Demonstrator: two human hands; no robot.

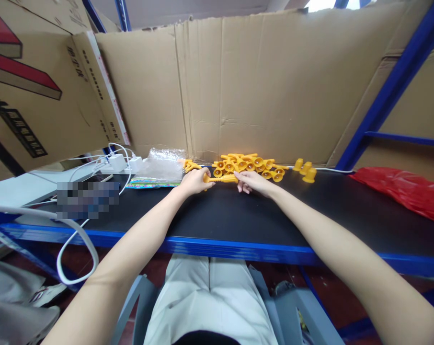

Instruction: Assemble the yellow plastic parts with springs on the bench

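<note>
Both my hands rest on the black shelf top (217, 215) and hold one long yellow plastic piece (223, 178) between them. My left hand (194, 181) is closed round its left end. My right hand (250, 182) pinches its right end with the fingers curled down. Just behind lies a heap of several yellow trumpet-shaped plastic parts (247, 165). Three more yellow parts (305, 170) stand apart to the right of the heap. A few yellow parts (189, 165) lie beside the left hand.
A crumpled clear plastic bag (162, 165) lies left of the hands, over a colourful flat packet (150, 183). White chargers and cables (118, 163) sit at far left. A red plastic bag (404, 189) lies at right. Cardboard sheets (256, 91) wall the back. Blue shelf edge (238, 249) runs in front.
</note>
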